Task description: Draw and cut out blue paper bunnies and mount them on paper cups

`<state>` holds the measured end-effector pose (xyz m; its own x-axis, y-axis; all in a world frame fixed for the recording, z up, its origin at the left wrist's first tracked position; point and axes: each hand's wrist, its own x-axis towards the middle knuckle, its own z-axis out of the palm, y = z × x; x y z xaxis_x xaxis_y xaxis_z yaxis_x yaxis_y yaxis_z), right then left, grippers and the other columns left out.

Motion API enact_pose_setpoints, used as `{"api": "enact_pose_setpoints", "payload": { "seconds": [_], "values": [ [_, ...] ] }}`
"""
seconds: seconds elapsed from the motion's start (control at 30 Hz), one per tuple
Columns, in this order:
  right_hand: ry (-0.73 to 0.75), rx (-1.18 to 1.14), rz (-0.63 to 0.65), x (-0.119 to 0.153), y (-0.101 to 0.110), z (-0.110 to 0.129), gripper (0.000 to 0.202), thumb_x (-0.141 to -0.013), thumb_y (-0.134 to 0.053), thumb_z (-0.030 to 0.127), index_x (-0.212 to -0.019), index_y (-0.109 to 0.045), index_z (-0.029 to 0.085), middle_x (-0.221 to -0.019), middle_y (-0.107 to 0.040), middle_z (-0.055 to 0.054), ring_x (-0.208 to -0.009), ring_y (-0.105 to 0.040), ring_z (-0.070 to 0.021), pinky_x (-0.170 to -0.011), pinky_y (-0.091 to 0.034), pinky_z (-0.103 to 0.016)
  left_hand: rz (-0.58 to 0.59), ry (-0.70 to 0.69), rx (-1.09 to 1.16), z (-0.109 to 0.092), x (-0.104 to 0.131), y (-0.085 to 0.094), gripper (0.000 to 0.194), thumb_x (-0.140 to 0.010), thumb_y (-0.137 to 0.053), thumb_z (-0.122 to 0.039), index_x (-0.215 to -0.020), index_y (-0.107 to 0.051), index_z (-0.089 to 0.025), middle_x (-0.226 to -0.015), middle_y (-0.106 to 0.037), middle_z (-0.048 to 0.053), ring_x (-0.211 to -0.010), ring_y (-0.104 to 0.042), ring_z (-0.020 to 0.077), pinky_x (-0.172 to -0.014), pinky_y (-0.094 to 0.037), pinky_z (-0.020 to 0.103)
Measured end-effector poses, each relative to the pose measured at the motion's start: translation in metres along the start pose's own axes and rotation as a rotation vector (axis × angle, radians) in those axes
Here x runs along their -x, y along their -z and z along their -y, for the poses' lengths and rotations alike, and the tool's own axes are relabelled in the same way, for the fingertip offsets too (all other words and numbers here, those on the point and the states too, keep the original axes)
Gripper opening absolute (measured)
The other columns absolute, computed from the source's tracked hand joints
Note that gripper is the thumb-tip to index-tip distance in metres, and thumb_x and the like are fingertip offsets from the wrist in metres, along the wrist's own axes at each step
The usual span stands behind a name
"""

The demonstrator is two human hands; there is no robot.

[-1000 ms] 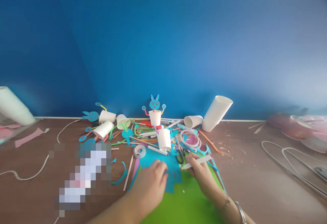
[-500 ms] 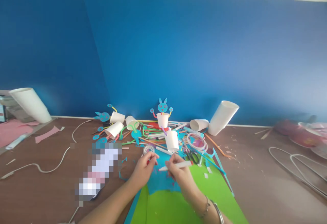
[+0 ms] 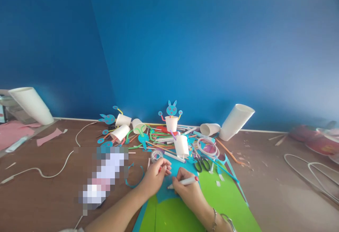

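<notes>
My right hand [image 3: 186,188] is closed around a white marker [image 3: 187,181] with a red end, its tip pointing left over the blue paper [image 3: 169,193]. My left hand [image 3: 156,175] is curled above the paper's left part, with something small and red showing between its fingers, perhaps a cap. Under the blue paper lies a green sheet [image 3: 225,203]. Black-handled scissors [image 3: 202,164] rest just beyond my right hand, and a tape roll [image 3: 156,155] sits beyond my left. A white cup [image 3: 181,146] with purple straws stands behind the paper.
A cup with a blue rabbit head [image 3: 171,109] stands at the back among straws. Tipped cups [image 3: 120,133] lie to its left. Stacked cups [image 3: 235,122] lean against the blue panel [image 3: 185,48]. A blurred-out device [image 3: 106,175] lies left; white cables [image 3: 312,175] are on the right.
The marker and my right hand have moved down, closer to the blue paper. My left hand has shifted slightly right, its fingers a little more extended. The view has shifted slightly.
</notes>
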<state>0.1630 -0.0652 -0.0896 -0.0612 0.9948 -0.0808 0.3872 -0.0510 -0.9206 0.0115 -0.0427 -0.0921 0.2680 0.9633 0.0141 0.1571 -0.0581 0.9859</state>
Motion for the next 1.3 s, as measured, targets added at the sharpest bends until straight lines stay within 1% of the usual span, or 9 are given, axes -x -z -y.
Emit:
{"api": "enact_pose_setpoints", "payload": {
  "seconds": [0.1,0.27,0.47,0.8,1.07,1.2,1.3],
  "values": [
    [0.013,0.019,-0.01,0.0003,-0.0002,-0.0011,0.019,-0.069,-0.051,0.025,-0.055,-0.038,0.023,-0.042,-0.048,0.006,-0.041,-0.039,-0.0094,-0.041,-0.03,-0.021,0.0,-0.012,0.018,0.0011,-0.0004,0.0,0.019,-0.085,-0.043,-0.028,-0.092,-0.055,-0.016,-0.087,-0.061,0.007,-0.079,-0.064,0.0189,-0.075,-0.051,0.033],
    [0.019,0.017,0.009,-0.0008,-0.0003,-0.0011,0.018,-0.07,-0.049,0.025,-0.055,-0.037,0.023,-0.043,-0.048,0.006,-0.041,-0.04,-0.0097,-0.041,-0.031,-0.021,0.017,-0.02,0.0,0.0015,-0.0012,0.0004,0.019,-0.085,-0.042,-0.026,-0.092,-0.055,-0.016,-0.088,-0.061,0.007,-0.081,-0.064,0.0189,-0.076,-0.051,0.033],
    [0.036,0.056,-0.001,-0.0008,-0.0009,0.0,0.018,-0.068,-0.048,0.024,-0.055,-0.037,0.023,-0.043,-0.045,0.006,-0.042,-0.04,-0.0097,-0.042,-0.031,-0.021,0.014,-0.04,-0.019,0.002,-0.0019,0.0003,0.016,-0.084,-0.042,-0.023,-0.089,-0.056,-0.016,-0.087,-0.061,0.006,-0.079,-0.064,0.0186,-0.074,-0.051,0.031],
    [0.025,0.089,-0.011,0.0009,-0.0013,0.0032,0.02,-0.07,-0.052,0.025,-0.054,-0.039,0.022,-0.044,-0.045,0.007,-0.043,-0.039,-0.0094,-0.043,-0.03,-0.02,0.025,-0.056,-0.027,0.0021,-0.0008,0.0001,0.017,-0.084,-0.04,-0.02,-0.088,-0.056,-0.017,-0.087,-0.061,0.005,-0.08,-0.064,0.0182,-0.074,-0.05,0.03],
    [0.035,0.086,0.037,0.0018,-0.0008,0.002,0.021,-0.071,-0.052,0.026,-0.056,-0.039,0.022,-0.045,-0.046,0.006,-0.044,-0.04,-0.0094,-0.043,-0.031,-0.02,0.016,-0.05,-0.051,-0.0006,-0.0012,0.0003,0.017,-0.083,-0.041,-0.02,-0.086,-0.057,-0.017,-0.084,-0.062,0.004,-0.079,-0.064,0.0183,-0.072,-0.05,0.029],
    [0.02,0.06,0.042,0.0016,-0.0005,0.0051,0.02,-0.069,-0.052,0.024,-0.055,-0.038,0.023,-0.044,-0.045,0.007,-0.043,-0.043,-0.0096,-0.043,-0.033,-0.02,0.012,-0.049,-0.049,-0.0004,-0.0009,-0.0001,0.016,-0.082,-0.042,-0.02,-0.085,-0.057,-0.018,-0.083,-0.062,0.004,-0.078,-0.064,0.0175,-0.073,-0.05,0.028],
    [0.006,0.05,0.027,0.0009,-0.0017,0.005,0.02,-0.067,-0.052,0.021,-0.054,-0.037,0.023,-0.042,-0.043,0.008,-0.041,-0.041,-0.0088,-0.041,-0.031,-0.019,0.014,-0.041,-0.052,-0.0014,-0.0004,-0.0002,0.016,-0.083,-0.042,-0.02,-0.085,-0.057,-0.018,-0.083,-0.062,0.004,-0.078,-0.064,0.0174,-0.073,-0.05,0.028]
  ]
}}
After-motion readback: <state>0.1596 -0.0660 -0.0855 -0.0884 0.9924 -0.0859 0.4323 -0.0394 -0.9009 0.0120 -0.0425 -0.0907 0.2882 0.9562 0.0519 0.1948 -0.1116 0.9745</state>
